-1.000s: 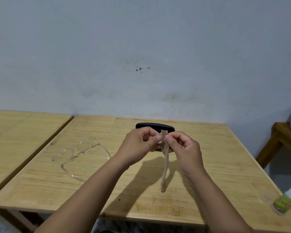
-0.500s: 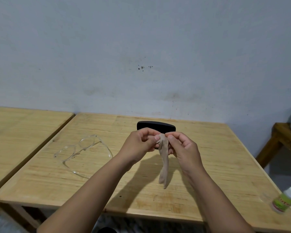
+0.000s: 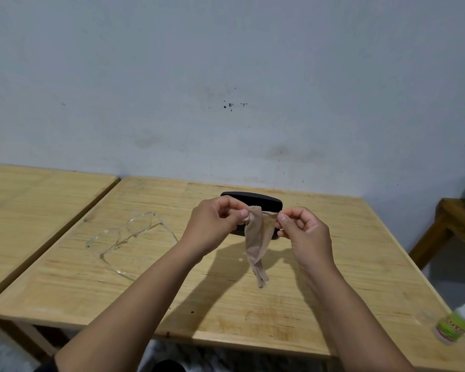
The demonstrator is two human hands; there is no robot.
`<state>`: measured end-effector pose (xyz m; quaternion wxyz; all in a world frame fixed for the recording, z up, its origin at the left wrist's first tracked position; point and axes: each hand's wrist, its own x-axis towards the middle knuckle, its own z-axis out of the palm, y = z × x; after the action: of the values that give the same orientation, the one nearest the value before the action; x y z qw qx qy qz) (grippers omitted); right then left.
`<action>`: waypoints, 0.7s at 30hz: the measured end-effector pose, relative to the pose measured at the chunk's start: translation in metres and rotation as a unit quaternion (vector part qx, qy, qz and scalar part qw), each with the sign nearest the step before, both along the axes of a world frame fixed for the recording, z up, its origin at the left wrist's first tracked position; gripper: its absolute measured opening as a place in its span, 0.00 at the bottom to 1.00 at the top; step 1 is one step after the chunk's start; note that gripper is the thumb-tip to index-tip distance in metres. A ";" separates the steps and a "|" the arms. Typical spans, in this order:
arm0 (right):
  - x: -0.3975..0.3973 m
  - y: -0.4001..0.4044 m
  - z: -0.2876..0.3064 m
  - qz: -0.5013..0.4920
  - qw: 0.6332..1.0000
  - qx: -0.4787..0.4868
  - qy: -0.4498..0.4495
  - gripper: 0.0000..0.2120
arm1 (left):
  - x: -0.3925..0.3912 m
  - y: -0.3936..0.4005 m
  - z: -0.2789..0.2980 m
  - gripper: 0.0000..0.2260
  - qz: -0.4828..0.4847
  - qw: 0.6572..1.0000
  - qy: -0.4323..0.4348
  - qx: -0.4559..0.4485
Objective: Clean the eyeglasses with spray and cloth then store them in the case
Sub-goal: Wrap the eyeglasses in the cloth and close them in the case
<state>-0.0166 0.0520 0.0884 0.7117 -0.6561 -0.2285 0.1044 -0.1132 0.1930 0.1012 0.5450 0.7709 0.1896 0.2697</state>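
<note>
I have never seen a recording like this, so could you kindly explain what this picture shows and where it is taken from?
There is no machine here: a person wears a camera on the head, looking forward and down at their own two bare hands. The left hand and right hand each pinch a top corner of a beige cloth, which hangs above the wooden table. On the table lie clear eyeglasses to the left, a closed black case behind the hands, and a spray bottle at the right edge.
</note>
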 end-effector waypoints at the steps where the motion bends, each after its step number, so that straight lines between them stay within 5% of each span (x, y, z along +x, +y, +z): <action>1: 0.001 0.000 0.002 0.000 1.000 -0.001 -0.001 0.07 | 0.001 0.001 0.000 0.04 -0.002 1.000 0.002 0.012; 13: -0.003 0.000 0.007 0.067 0.996 0.034 0.045 0.06 | 0.017 -0.025 -0.008 0.03 -0.044 0.996 -0.050 -0.062; 21: 0.002 -0.006 0.004 0.063 0.996 0.015 0.054 0.04 | 0.017 -0.018 -0.008 0.08 0.033 0.999 0.016 0.026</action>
<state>-0.0141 0.0458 0.0928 0.7247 -0.6228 -0.2324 0.1812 -0.0957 0.1745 0.0930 0.5128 0.7823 0.2165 0.2797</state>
